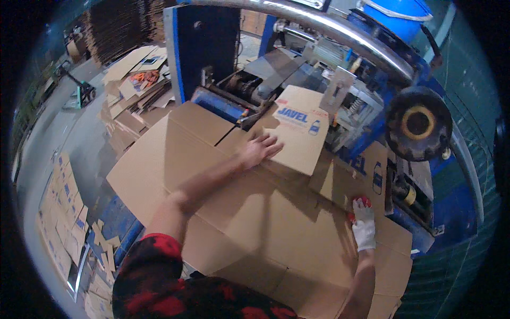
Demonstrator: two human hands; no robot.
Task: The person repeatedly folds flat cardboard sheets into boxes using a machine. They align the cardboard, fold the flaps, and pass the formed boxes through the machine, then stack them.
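Observation:
A large unfolded brown cardboard box blank (pixel 260 218) lies in front of me, creased into panels, with blue print on its far flaps. On its far side a printed flap (pixel 303 127) stands raised under the machine's metal parts. My left hand (pixel 261 151) is bare, its fingers spread over the board beside this flap. At the right, my right hand (pixel 364 223) wears a white work glove with red fingertips. It lies on the board near a second printed flap (pixel 366 173), thumb apart from the fingers.
A blue machine with a shiny metal roller (pixel 340 32) and a black handwheel (pixel 419 123) stands ahead. A blue bucket (pixel 398 18) sits at its top. Stacked cardboard (pixel 125 109) and printed sheets (pixel 64 218) are to the left, with cardboard scraps (pixel 103 250) below. A pallet jack (pixel 82 93) stands farther off.

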